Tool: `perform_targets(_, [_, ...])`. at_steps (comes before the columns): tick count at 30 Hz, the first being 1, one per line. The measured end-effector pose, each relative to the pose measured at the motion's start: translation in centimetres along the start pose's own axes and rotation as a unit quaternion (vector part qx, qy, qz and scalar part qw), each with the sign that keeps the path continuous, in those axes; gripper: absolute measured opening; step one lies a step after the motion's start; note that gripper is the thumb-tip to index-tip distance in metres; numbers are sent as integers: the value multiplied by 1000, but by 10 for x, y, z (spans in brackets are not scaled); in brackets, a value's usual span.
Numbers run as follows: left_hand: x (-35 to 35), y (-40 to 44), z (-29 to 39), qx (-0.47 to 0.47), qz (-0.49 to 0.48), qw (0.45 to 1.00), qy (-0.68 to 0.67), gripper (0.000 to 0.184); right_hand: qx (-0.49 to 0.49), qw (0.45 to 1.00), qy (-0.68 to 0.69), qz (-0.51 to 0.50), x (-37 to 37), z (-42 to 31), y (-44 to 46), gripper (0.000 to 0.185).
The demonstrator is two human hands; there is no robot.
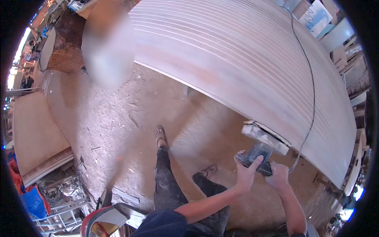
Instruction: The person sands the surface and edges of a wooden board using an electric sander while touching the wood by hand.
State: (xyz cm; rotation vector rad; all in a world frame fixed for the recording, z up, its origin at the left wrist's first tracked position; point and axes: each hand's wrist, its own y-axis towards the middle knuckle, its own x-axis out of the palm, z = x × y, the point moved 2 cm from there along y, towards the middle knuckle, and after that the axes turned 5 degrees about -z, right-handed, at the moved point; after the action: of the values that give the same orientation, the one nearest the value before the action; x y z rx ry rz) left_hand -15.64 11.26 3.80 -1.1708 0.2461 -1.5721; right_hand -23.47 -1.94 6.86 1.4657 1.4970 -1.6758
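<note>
Both of my hands are closed round a dusty orbital sander [263, 143] with a pale rectangular pad and a dark body. My left hand [248, 170] wraps the near-left side of the body. My right hand [278, 174] grips the rear end, where the cord [312, 87] comes out. The sander is tilted, its pad at the near edge of a large pale wooden panel [221, 79] with long parallel grooves. Whether the pad touches that edge I cannot tell. From the sander the cord runs up across the panel's right part.
A brown board stack [39, 130] lies at left. Below it are a blue bag [34, 203] and a white metal rack [65, 217]. A red-and-white object [104, 221] stands at lower left. Dusty floor [114, 114] surrounds my feet. A blurred oval hides part of the upper left.
</note>
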Motion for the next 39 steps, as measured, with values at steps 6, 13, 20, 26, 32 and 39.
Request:
perform_targets(6, [-51, 39, 101, 48, -7, 999, -18, 72, -1, 998, 14, -64, 0, -96, 64, 40])
perform_targets(13, [-110, 81, 242, 72, 18, 997, -2, 72, -56, 997, 47, -6, -5, -225, 145, 42])
perform_targets(20, [-198, 153, 396, 139, 30, 990, -1, 74, -79, 994, 63, 38, -29, -402, 252, 41])
perform_targets(26, [-245, 187, 514, 182, 32, 983, 16, 73, -105, 991, 61, 60, -30, -504, 322, 40])
perform_targets(32, [-283, 220, 598, 152, -31, 986, 61, 68, -157, 975, 145, 56, -26, -575, 378, 41])
perform_targets(39, [-276, 212, 587, 187, 5, 981, 56, 78, -113, 983, 144, 11, -39, -571, 367, 40])
